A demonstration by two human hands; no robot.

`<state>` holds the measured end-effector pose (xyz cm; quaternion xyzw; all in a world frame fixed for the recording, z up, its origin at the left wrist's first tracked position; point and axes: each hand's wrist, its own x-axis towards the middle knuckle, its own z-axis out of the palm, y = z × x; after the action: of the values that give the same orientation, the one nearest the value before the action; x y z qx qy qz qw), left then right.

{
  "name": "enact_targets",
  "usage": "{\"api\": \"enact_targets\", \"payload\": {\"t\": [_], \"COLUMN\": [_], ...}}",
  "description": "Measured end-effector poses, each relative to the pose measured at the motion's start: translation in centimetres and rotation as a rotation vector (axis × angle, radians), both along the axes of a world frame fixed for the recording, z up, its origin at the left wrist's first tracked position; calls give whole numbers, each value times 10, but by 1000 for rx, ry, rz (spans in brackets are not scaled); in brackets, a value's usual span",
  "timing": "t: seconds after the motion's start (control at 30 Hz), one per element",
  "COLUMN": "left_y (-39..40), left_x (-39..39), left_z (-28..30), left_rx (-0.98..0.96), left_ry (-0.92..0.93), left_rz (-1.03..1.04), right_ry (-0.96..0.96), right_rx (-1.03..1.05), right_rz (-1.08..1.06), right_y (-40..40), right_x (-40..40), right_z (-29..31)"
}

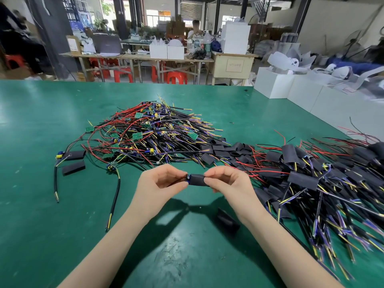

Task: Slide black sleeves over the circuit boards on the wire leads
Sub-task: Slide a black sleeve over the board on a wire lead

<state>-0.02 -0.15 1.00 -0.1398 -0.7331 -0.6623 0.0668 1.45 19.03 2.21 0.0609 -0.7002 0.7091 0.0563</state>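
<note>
Above the green table, my left hand [161, 181] and my right hand [225, 179] hold one wire lead between them. A black sleeve [197, 179] covers most of its circuit board; a blue component [188, 177] shows at the sleeve's left end. My left hand pinches that left end and my right hand pinches the sleeve's right end. Behind my hands lies a pile of bare boards on wire leads [151, 134]. At the right lies a pile of sleeved leads [311, 173]. Loose black sleeves [226, 151] lie between the two piles.
Two loose sleeves [73, 162] and a few stray leads lie at the left on the green table [41, 121]. One sleeve [227, 222] lies under my right forearm. White boxes [291, 86] stand beyond the table's right edge. A person sits at far benches.
</note>
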Motion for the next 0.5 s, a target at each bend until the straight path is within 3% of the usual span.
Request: {"api": "enact_targets", "payload": {"t": [0.37,0.5], "left_y": [0,2], "left_x": [1,0], "left_z": [3,3], "left_rx": [-34,43], "left_ry": [-17,-28], "left_rz": [-39,-17], "right_ry": [96,290], "right_rx": [118,467], "right_rz": [-93,-190], "right_y": [1,6], "right_x": [0,0], "right_z": [-3,-3]}}
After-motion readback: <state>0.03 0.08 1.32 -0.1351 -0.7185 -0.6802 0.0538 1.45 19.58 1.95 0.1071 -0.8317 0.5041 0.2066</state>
